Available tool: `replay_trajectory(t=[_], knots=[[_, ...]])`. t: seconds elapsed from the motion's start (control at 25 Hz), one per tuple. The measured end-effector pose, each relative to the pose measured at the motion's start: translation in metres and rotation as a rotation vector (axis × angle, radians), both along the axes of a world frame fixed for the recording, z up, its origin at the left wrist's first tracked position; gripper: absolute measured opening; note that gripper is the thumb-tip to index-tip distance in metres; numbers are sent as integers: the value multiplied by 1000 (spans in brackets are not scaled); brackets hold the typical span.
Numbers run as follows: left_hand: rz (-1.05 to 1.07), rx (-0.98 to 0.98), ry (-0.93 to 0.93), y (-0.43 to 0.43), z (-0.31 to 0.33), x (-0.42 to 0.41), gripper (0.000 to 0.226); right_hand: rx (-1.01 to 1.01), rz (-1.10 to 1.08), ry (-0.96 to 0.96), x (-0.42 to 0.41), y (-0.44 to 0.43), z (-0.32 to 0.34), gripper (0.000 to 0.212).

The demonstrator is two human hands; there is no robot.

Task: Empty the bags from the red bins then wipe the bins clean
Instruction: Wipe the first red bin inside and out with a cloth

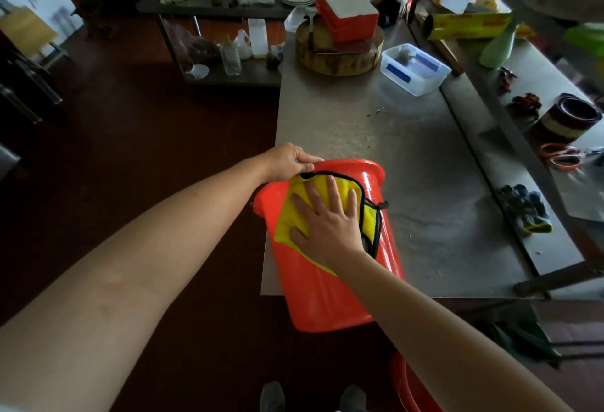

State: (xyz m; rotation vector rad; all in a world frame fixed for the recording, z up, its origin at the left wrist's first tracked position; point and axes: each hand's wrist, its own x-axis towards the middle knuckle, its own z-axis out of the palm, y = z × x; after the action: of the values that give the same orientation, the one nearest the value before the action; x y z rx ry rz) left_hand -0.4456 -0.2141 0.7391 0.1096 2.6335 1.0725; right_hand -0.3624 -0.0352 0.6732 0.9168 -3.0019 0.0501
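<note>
Wiping the outer wall of a bin. The fingers of the right hand are straight and spread wide, pressing a yellow cloth flat against the side of the red bin. The palm lies on the cloth too, and the wrist runs nearly in line with the forearm, which reaches in from the lower right. The fingers of the left hand curl over the rim at its left part and grip it. That arm is stretched almost straight from the lower left.

The bin lies on its side on the near left corner of the steel table. Its mouth points away from the person and its base overhangs the table's near edge. No bag shows on it, though its inside is hidden.

Handling, as a judgement:
- The bin looks like thin, glossy moulded plastic, so it is probably light, fairly stiff, and slippery under a bare palm.
- On its side it is liable to roll or slide off the corner.
- The flared rim is the surest hold, and the left hand has it there.
- The cloth is soft and limp, so it needs a flat, broad press rather than a pinch.

A second red bin shows partly on the floor below.
</note>
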Motion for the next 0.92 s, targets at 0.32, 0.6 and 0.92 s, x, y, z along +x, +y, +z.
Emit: replay_trajectory(t=[0.32,0.6,0.92], knots=[[-15,-93,39,9,2,-1,33,-65,50,3,73,81,-27,68],[-32,-167,81,15,2,0,35,-69,22,-61,91,101,-32,66],[-7,-197,81,-1,-4,8,34,-117,-74,-129,-8,33,5,62]])
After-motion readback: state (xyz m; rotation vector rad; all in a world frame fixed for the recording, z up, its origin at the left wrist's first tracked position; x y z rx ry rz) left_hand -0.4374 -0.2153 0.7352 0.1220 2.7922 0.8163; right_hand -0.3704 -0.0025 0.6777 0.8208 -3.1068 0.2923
